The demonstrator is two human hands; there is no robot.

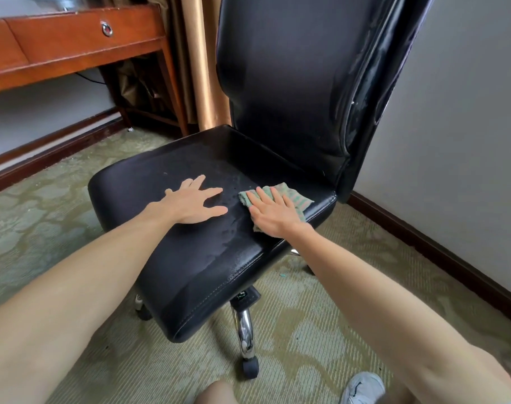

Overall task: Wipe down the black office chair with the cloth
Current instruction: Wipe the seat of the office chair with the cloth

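Desk (pixel 73 51), curtain (pixel 200 68) beside black chair (pixel 277 83)

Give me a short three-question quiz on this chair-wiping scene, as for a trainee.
1. True or false: the left hand holds the cloth.
2. On which part of the black office chair does the cloth lie? A backrest, B seat, C wheels.
3. Fill in: the wooden ___ stands at left beyond the chair.
Key: 1 false, the right hand presses it; 2 B; 3 desk.
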